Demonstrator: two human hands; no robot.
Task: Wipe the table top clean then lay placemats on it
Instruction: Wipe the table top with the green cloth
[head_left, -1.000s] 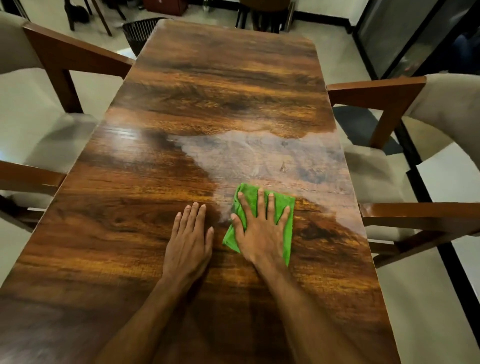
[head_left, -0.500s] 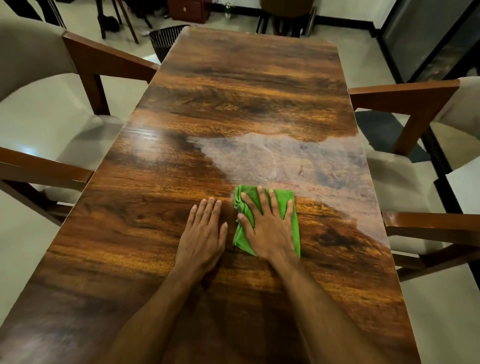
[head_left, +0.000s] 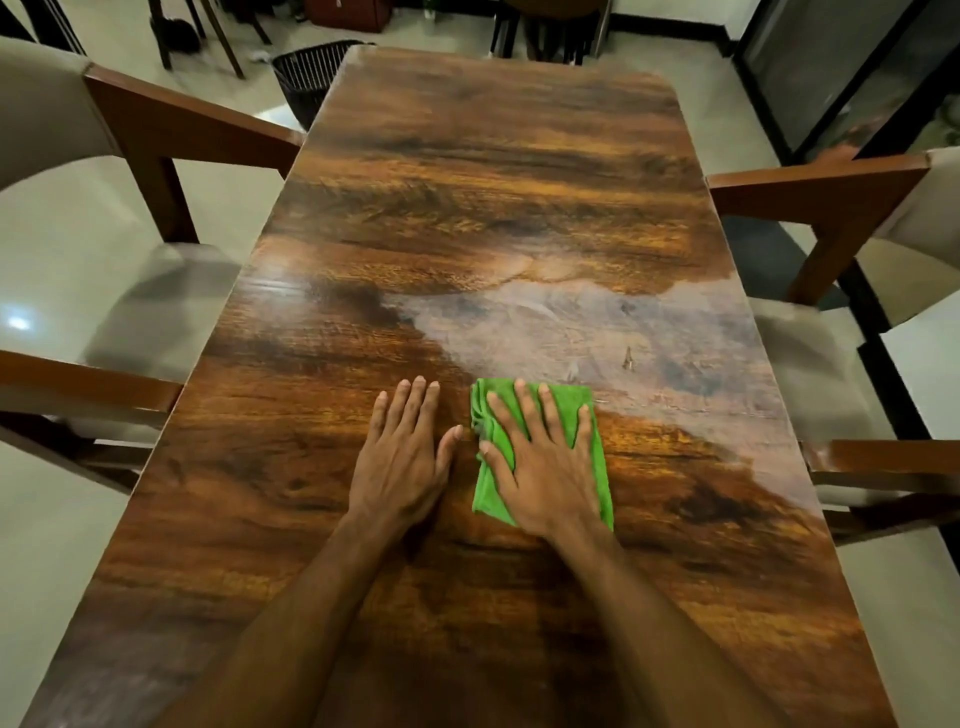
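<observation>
A long dark wooden table top (head_left: 467, 208) runs away from me. A folded green cloth (head_left: 574, 410) lies flat on it near the middle. My right hand (head_left: 540, 457) presses down on the cloth with its fingers spread and straight. Just left of it, my left hand (head_left: 402, 457) rests flat on the bare wood, fingers together, its thumb close to the cloth's edge. A pale hazy patch (head_left: 597, 327) spreads over the wood beyond the cloth toward the right edge. No placemats are in view.
Wooden armchairs with pale cushions stand on both sides: one at the left (head_left: 171, 130), one at the right (head_left: 821, 197). A black mesh waste basket (head_left: 311, 73) sits on the floor by the table's far left corner. More chair legs (head_left: 545, 31) stand past the far end.
The view has tilted up a little, showing more of the far end. Both hands stay flat; the cloth under my right hand has turned slightly and now lies squarer to the table.
</observation>
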